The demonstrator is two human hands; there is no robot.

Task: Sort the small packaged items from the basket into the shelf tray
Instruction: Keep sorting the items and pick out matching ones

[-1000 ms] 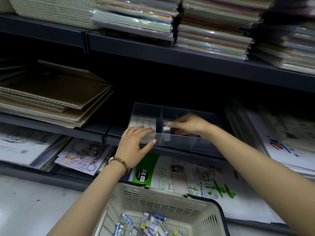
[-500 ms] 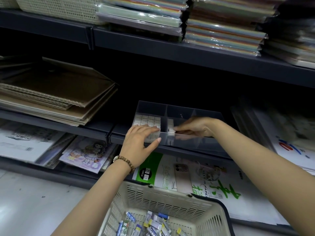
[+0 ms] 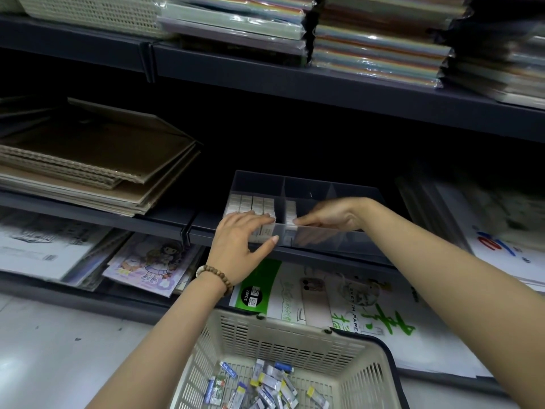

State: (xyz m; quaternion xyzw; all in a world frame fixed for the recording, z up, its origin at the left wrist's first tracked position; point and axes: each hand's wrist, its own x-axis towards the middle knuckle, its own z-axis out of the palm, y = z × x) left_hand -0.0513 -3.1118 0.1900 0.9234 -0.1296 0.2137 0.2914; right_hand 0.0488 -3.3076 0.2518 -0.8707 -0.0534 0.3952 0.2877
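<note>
A clear divided shelf tray sits on the middle shelf. Its left compartment holds rows of small white boxes. A short column of the same boxes stands in the middle compartment by the divider. My left hand rests on the tray's front left corner, fingers lying over the boxes and thumb against the front wall. My right hand reaches into the middle compartment and pinches the front white box with its fingertips. Below, a beige basket holds several small packaged items.
Flat cardboard sheets are stacked left of the tray. Wrapped coloured paper packs fill the upper shelf. Sketch paper packs and a cartoon-cover pad lie on the lowest shelf behind the basket. Grey floor shows at bottom left.
My right hand has lowered into the middle compartment and brought a white box to the column beside the divider. My left hand has stayed on the tray's front corner.
</note>
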